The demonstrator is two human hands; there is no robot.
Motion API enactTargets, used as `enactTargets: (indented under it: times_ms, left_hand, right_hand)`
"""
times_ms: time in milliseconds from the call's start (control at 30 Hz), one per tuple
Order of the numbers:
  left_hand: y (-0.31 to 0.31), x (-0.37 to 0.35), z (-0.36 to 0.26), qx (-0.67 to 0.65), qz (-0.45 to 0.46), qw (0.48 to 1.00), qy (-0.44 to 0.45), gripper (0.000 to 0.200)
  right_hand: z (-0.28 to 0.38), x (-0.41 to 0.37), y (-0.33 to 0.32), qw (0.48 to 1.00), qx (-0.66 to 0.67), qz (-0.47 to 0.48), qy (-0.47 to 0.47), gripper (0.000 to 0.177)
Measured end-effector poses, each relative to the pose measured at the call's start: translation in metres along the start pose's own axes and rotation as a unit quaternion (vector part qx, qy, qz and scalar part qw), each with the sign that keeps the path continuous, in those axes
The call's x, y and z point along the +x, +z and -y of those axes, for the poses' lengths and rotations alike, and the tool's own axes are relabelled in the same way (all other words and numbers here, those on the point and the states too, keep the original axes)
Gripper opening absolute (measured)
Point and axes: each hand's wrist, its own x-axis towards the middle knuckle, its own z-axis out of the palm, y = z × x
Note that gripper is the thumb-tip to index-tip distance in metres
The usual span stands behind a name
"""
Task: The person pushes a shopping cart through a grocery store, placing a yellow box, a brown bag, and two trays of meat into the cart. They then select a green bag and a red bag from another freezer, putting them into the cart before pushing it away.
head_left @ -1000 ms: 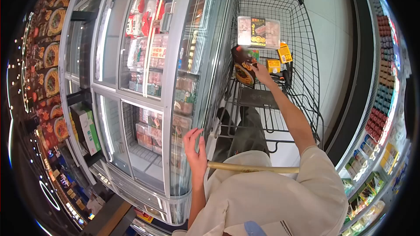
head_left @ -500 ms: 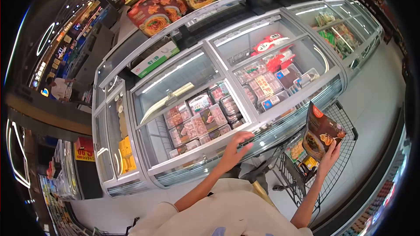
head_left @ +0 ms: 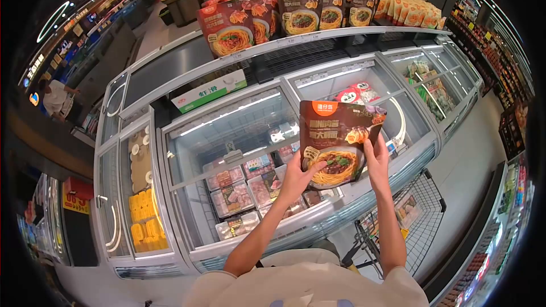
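Observation:
A dark brown pouch of pasta, with a picture of spaghetti and meat sauce on its front, is held upright before me. My left hand grips its lower left side, thumb lying across the front. On its right edge, my right hand is closed, thumb up along the side. Behind and below the pouch is the chest freezer with trays of packed meat inside. The pouch hides part of the freezer's contents.
A wire shopping cart with several goods stands at my right. Similar brown pouches line the shelf above the freezer, beside orange-white packs. Yellow packages lie in the left freezer section. A person is at the far left.
The pouch has moved from over the cart to in front of the freezer, turned upright. My left hand, empty before, now holds it too. The view has shifted toward the shelf of pouches.

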Motion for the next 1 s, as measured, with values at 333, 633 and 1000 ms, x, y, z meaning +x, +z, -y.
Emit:
enactTargets:
  times_ms: [333,633,1000]
  left_hand:
    - [-0.042,0.127,-0.025,0.094,-0.159,0.981,0.068,0.035]
    - [0.009,0.238,-0.029,0.139,-0.135,0.978,0.072,0.030]
    - [0.117,0.532,-0.070,0.366,-0.219,0.852,0.303,0.036]
  right_hand:
    - [-0.081,0.147,0.040,0.986,-0.008,0.168,0.011,0.050]
    - [-0.097,0.236,-0.004,0.995,-0.063,0.067,-0.049,0.048]
    - [-0.091,0.548,-0.112,0.877,-0.332,-0.101,-0.332,0.065]
